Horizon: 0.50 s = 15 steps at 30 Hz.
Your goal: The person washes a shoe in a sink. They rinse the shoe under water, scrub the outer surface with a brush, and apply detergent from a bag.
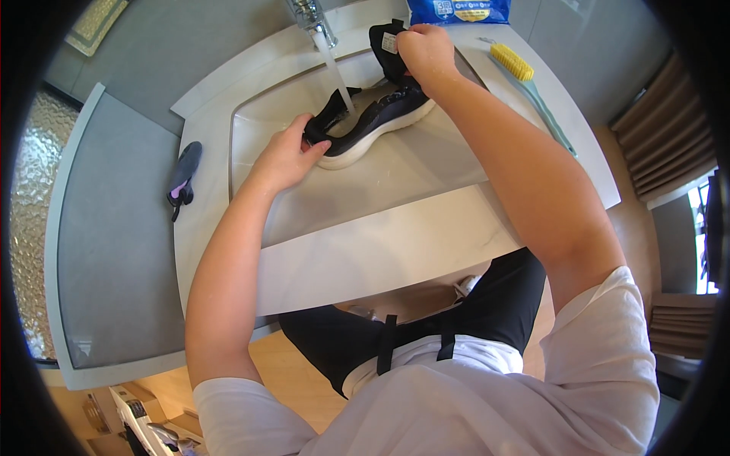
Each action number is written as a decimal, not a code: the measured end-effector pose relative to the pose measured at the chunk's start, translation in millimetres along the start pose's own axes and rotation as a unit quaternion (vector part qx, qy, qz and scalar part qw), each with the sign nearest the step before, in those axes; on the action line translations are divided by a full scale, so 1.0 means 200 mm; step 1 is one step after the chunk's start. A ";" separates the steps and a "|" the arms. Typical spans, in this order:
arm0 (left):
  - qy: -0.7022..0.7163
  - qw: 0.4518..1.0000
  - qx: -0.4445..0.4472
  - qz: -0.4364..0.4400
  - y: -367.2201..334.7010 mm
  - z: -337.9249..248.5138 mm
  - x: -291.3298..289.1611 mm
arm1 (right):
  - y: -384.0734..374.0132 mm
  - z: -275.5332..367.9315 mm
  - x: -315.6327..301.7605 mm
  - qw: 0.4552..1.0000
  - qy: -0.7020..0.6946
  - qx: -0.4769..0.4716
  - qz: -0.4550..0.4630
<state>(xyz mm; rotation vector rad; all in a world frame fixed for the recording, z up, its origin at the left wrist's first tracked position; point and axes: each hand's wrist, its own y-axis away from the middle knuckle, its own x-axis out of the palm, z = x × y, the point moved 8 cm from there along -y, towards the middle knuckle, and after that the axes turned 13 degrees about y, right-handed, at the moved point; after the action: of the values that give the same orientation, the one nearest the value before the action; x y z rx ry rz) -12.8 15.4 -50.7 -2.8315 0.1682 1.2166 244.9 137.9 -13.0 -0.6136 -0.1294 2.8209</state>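
Observation:
A black sneaker (366,125) with a thick white sole is held over the sink basin (411,171). Water from the chrome faucet (308,17) runs down into the shoe's opening. My left hand (287,156) grips the heel, thumb on the near side and fingers behind the collar. At the toe end, my right hand (427,55) is closed on the shoe's black tongue (386,50), which is pulled up and shows a small white label. My right fingertips are partly hidden behind the hand.
On the right of the counter lies a brush (525,76) with yellow bristles and a pale green handle. A blue package (458,11) stands behind the sink. At the left counter edge is a dark grey object (184,178) with a purple part and black strap.

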 end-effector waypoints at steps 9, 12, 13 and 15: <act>-0.019 1.000 -0.010 0.003 0.01 -0.01 0.00 | 0.02 0.02 0.00 1.000 0.004 -0.008 0.003; -0.014 1.000 0.002 -0.004 0.01 0.00 -0.01 | 0.04 0.03 0.01 1.000 0.005 -0.012 0.001; -0.014 1.000 -0.003 -0.001 0.01 0.00 -0.01 | 0.04 0.03 0.00 1.000 0.009 -0.018 -0.004; -0.013 1.000 -0.007 0.002 0.01 -0.01 -0.01 | 0.03 0.03 0.00 0.999 0.015 -0.027 -0.008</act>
<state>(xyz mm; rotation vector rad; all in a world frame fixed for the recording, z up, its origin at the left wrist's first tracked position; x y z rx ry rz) -13.2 14.0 -49.0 -2.8257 0.1644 1.2599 239.8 132.1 -7.9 -0.6642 -0.2042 2.8003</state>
